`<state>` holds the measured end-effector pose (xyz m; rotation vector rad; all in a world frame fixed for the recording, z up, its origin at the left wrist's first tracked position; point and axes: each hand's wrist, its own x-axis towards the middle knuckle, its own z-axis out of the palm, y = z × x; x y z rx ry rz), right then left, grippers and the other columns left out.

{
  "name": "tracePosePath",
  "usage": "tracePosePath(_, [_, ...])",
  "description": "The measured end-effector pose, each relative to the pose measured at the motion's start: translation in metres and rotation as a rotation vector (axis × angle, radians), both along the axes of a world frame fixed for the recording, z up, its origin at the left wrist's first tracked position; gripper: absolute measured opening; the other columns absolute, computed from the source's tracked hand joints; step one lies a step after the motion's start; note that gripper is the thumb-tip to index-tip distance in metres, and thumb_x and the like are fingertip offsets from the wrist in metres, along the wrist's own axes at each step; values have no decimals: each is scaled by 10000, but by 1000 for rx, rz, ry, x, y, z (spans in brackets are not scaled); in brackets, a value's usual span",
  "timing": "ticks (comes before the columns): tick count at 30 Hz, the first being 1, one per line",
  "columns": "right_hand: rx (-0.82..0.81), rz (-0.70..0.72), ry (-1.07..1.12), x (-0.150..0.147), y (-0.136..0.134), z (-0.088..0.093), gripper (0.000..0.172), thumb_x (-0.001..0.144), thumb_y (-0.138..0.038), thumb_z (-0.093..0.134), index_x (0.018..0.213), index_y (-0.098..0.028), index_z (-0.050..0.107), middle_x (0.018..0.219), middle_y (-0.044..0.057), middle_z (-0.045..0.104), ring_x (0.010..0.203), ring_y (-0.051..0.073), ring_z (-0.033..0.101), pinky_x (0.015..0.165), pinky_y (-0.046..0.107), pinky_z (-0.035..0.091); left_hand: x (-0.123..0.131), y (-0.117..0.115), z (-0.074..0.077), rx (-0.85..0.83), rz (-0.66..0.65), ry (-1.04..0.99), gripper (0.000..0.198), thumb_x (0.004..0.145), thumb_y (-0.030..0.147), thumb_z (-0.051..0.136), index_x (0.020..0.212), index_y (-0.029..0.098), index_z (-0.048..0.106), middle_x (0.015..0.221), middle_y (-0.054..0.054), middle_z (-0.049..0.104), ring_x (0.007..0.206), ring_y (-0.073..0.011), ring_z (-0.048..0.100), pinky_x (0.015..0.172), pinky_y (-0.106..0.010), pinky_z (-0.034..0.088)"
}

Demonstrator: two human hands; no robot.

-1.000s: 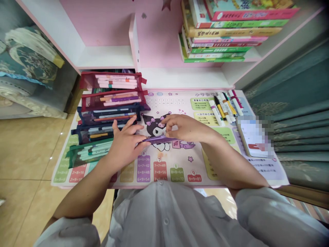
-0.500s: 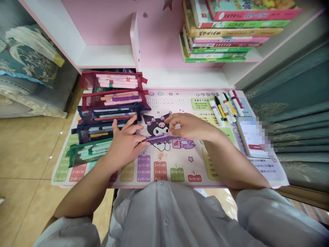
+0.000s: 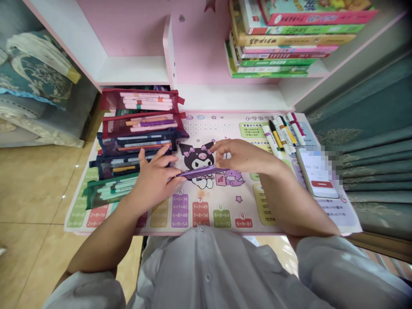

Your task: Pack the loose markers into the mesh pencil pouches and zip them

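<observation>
Centrally, between the two hands, a narrow purple pouch, apparently of fabric, is held edge-on above the white printed desk mat; its left end is pinched between the thumb and forefinger of the left hand, whose other fingers are spread; its right end is met by the right hand, whose fingers are bent down towards the thumb; whether a firm grip is made there cannot be told, since the fingertips are partly hidden.

Beyond the pouch, a black-hooded cartoon figure is printed on the mat; just beside the left hand, a green mesh pouch with pale-barrelled pens is laid, partly covered by that hand; behind it two navy mesh pouches and two dark red mesh pouches are lined up, pens seen through each; past the right hand, several capped white-and-coloured markers are set out near a light-coloured smartphone.
</observation>
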<state>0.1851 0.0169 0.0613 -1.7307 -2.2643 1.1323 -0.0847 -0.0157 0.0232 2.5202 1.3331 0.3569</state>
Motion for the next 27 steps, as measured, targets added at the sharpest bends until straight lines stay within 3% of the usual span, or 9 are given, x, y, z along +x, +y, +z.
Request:
tracePosePath(19, [-1,1,-30,15,4,-3,103,731,-316,618,672,-238,651,1304,21,678,1179,323,616,994,534,453,0,0,0,-9,4,1,182,923,363,638,852,303,794,1208,-66,721,1428,-398,433,1114,-827,53])
tracePosePath(27, [14,-16,-57,22,-1,3,116,748,-301,622,649,-243,641,1162,35,721,1289,365,553,1061,564,411,0,1,-2,-13,10,-10,196,924,379,630,836,310,791,1205,-58,719,1439,-385,417,1133,-810,28])
